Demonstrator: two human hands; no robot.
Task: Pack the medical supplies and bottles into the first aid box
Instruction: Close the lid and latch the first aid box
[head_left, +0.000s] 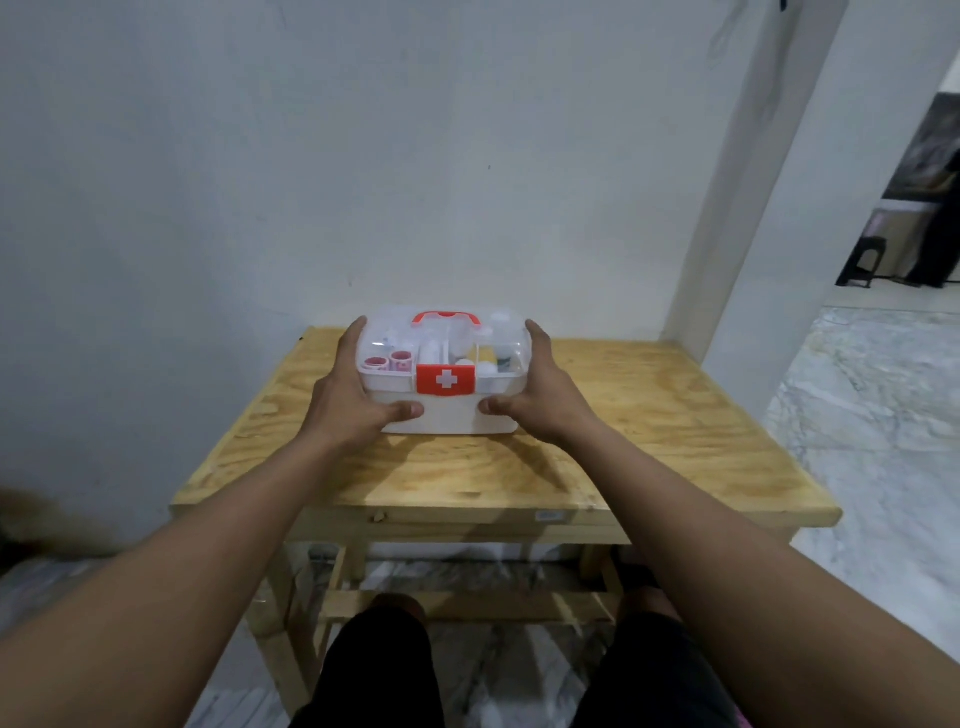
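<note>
Between both hands (353, 400), closed box (444, 371)

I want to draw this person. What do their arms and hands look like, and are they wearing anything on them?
Both arms are bare up to the frame edge: no sleeves, gloves, watch or rings visible. The left hand and right hand have short nails. Lower down, black clothing covers the legs.

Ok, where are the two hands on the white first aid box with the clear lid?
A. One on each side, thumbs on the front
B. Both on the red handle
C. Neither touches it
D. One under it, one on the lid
A: the left hand and right hand flank the white first aid box with the clear lid, thumbs pressed on its front wall.
</note>
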